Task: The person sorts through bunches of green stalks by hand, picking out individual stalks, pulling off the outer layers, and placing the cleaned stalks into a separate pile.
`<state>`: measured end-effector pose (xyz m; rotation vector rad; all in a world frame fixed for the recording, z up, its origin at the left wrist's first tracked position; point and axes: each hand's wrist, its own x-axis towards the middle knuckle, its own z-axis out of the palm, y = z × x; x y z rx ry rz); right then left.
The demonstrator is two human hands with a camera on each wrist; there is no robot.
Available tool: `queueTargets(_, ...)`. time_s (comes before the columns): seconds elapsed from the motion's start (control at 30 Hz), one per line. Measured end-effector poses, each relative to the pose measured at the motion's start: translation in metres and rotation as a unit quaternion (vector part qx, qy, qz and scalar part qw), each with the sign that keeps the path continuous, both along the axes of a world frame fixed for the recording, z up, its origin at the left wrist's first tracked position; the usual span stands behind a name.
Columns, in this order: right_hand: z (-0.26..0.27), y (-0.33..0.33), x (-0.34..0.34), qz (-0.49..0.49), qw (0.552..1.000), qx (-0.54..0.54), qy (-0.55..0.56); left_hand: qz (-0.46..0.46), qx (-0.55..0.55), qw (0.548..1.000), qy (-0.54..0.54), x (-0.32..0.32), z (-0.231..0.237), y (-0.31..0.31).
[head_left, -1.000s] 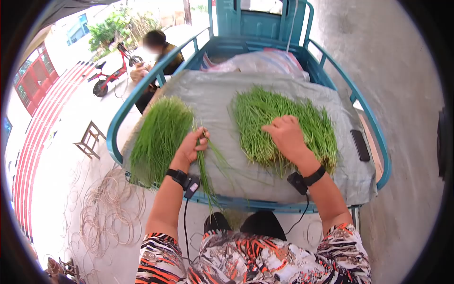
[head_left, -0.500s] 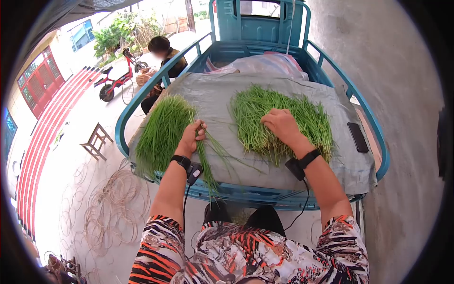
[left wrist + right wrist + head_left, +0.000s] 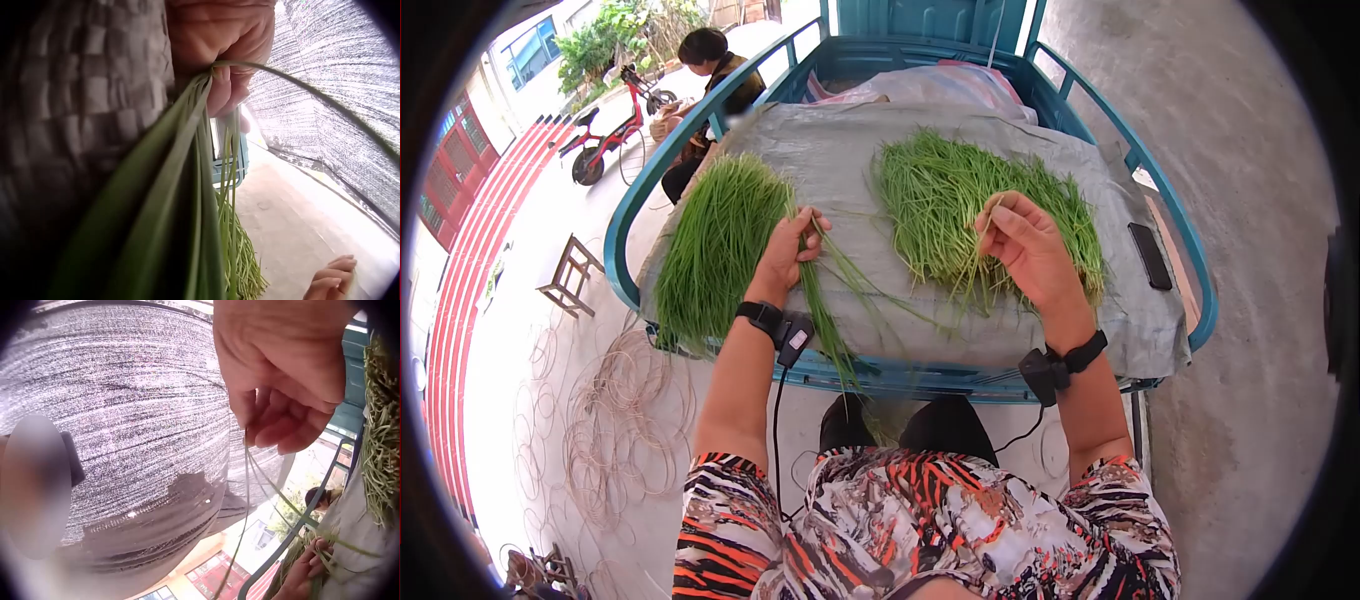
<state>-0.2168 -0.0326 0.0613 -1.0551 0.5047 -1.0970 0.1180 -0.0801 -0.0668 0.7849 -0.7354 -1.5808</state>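
"While we look over the teal metal truck bed point(image 3: 900, 52), what do we find in the left hand point(image 3: 793, 245)?"

"We see its fingers curled round a small bunch of long, thin green stalks point(image 3: 825, 320). They trail from the hand toward us, across the grey woven sheet point(image 3: 825, 140) and past its near edge."

"And beside that hand?"

"Just to its left we have a thick heap of long, grassy green stalks point(image 3: 718, 250), lying on the sheet with paler ends at the far side."

"Does the right hand point(image 3: 1030, 245) hold anything?"

"We see its thumb and fingertips pinching a few slender green strands point(image 3: 247, 450), which run out from the pinch in the right wrist view."

"Where is it?"

"In front of a broad, flatter spread of green stalks point(image 3: 945, 190), hiding part of it; we cannot tell whether they touch. Beyond, to the right, we note a black rectangular phone point(image 3: 1150, 256)."
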Motion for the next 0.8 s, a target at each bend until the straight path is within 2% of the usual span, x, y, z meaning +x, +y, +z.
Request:
queueTargets(0.17,-0.004,0.016,0.013,-0.008,0.999,0.01,0.031,0.1,0.037,0.994,-0.026,-0.026,0.029,0.012)
queueTargets(0.27,-0.013,0.02,0.016,-0.008,0.999,0.034,0.033,0.011,-0.004,0.999,0.048,-0.048,0.07,0.036)
queueTargets(0.37,-0.011,0.029,0.022,-0.02,0.998,0.051,0.025,-0.138,-0.007,0.99,0.007,-0.067,0.104,0.066)
queueTargets(0.47,-0.013,0.031,0.027,-0.026,0.998,0.046,0.017,-0.177,0.003,0.956,-0.233,-0.101,0.13,0.092)
queueTargets(0.57,-0.017,0.036,0.026,-0.04,0.998,0.044,0.013,-0.147,-0.089,0.927,-0.332,-0.121,0.13,0.102)
queueTargets(0.67,-0.02,0.04,0.022,-0.035,0.998,0.043,0.003,-0.153,0.006,0.954,-0.257,-0.13,0.135,0.108)
queueTargets(0.8,-0.019,0.046,0.019,-0.061,0.997,0.044,-0.007,-0.181,0.016,0.968,-0.173,-0.129,0.118,0.114)
